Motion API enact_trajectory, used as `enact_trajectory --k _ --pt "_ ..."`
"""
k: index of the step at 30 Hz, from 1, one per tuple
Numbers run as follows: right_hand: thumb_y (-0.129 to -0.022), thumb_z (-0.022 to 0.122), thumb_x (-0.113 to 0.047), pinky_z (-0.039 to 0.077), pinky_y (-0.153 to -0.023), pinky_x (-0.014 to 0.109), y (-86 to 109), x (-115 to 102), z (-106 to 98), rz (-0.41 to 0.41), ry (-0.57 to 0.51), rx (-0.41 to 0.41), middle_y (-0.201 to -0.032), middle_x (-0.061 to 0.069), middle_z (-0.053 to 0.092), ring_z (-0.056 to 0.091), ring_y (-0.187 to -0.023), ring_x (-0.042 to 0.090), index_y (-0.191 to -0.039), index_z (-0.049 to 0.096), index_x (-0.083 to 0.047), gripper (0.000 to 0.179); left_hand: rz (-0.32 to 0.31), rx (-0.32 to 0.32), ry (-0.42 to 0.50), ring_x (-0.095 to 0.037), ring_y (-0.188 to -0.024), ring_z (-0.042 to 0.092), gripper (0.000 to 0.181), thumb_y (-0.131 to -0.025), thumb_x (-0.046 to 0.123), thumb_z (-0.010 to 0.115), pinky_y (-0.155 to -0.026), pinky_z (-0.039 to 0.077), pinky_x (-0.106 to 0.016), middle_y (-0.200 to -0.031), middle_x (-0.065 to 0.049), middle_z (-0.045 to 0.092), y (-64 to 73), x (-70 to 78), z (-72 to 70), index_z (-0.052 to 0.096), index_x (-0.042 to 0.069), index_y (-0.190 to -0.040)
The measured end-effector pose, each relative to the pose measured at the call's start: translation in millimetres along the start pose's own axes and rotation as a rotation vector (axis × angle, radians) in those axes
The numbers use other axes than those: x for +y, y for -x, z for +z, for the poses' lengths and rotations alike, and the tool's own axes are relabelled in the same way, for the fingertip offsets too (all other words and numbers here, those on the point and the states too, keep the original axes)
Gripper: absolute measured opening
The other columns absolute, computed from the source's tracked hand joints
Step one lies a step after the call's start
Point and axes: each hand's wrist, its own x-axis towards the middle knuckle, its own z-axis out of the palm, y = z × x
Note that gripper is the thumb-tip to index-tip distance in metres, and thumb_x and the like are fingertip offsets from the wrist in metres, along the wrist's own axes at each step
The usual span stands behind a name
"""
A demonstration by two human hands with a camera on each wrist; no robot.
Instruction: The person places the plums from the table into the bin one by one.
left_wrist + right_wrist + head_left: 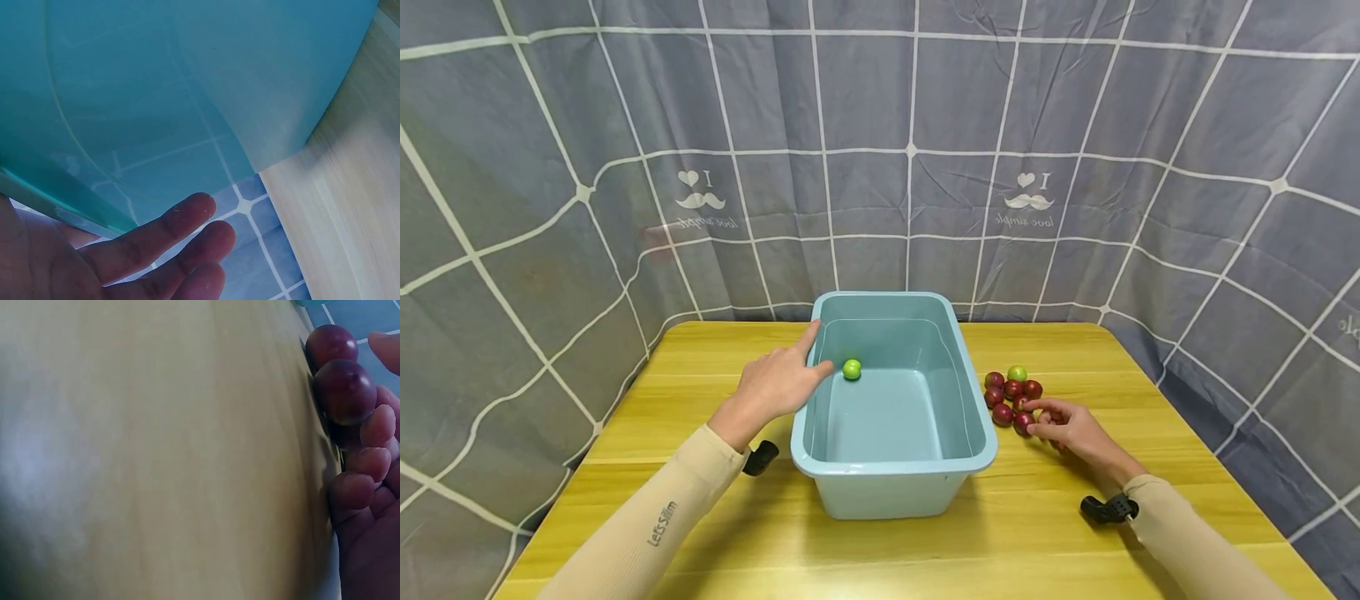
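Sleeves [640, 517] nearest, the left hand's [772, 383] straight fingers rest on the bin's left rim [798, 429]; the right hand's [1078, 432] (parted, seemingly empty) should pinch one red fruit [1021, 422] squarely.

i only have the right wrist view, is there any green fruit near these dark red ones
Observer: Yes, one green fruit sits at the far edge of the dark red fruits.
Operator: any container on the table
Observer: Yes, a light blue tub with a single green fruit inside, by its left wall.
Operator: and where's the left hand
Observer: The left hand rests on the tub's left rim.
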Motion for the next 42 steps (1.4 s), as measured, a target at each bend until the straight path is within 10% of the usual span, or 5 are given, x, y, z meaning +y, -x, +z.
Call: enact_trajectory --k 42 --pt "-0.086 0.079 -0.020 0.038 -0.051 0.024 -8.8 11 -1 0.048 0.086 0.017 -0.079 0.007 0.055 0.047 -0.060 0.012 -0.131 0.063 0.001 0.052 0.005 0.023 -0.002 -0.026 -0.075 0.060 0.079 -0.096 0.057 0.041 -0.054 0.042 -0.038 -0.099 -0.011 0.067 -1.0 -3.5 3.5 0.012 0.030 -0.164"
